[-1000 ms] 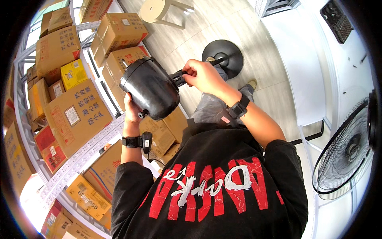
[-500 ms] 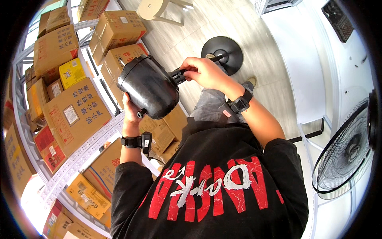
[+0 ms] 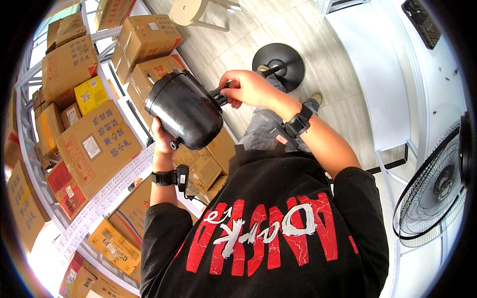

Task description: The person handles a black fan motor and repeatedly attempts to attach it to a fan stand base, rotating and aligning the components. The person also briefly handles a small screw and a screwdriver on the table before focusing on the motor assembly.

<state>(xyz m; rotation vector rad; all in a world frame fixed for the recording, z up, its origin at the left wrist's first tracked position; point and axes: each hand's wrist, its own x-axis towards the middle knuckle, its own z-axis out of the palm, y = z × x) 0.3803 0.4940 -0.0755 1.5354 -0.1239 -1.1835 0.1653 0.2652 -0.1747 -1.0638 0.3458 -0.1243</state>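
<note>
The left hand [image 3: 161, 138] keeps its place on the black fan motor housing [image 3: 184, 111], spread wide with the thumb along the lower left side; its other fingers are hidden beneath. The housing is held tilted in the air before the person's waist, short shaft toward the upper left, barely moved over the last second. What has changed is the right hand [image 3: 251, 89]: the pinch seen earlier at the neck bracket [image 3: 218, 98] has become a more curled grasp, lower fingers tucked under. Fingers and thumb are nearly together there, but I cannot tell what is gripped between them. Judging by this, the handling centres on the neck, with the left hand bearing weight; no part appears to have come away.

For room, the carton rack's white beam [image 3: 124, 182] runs close by the left wrist, and stacked cartons [image 3: 144, 42] sit behind the housing, limiting movement leftward. Beyond the right hand, a black pole [image 3: 272, 71] and round base [image 3: 290, 59] stand on the floor [image 3: 343, 119], which stretches to the white surface's [image 3: 377, 99] curved-looking left edge. Past that surface's near end, a wire fan guard [image 3: 442, 185] lines the far right.
</note>
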